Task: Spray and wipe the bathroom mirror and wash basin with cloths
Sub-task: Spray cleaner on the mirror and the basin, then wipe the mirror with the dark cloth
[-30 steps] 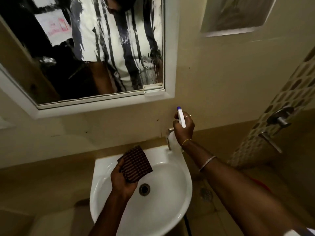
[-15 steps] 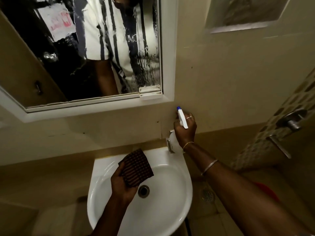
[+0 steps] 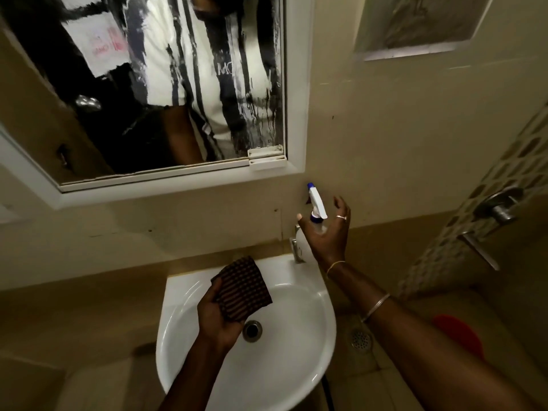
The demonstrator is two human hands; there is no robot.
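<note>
The right hand is hovering with fingers spread and relaxed, gripping nothing. The spray bottle is standing between thumb and fingers, beside the tap at the back corner of the basin. The left hand is gripping a folded cloth above the bowl. A careless brush from those spread fingers could be knocking the bottle off its narrow perch, and liquid is running down the mirror, risking streaks.

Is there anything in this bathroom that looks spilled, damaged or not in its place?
Yes. Wet streaks run down the right part of the mirror, not yet wiped. Its lower edge looks ragged against the frame. The basin shows no spill; the left hand holds the cloth over it.
</note>
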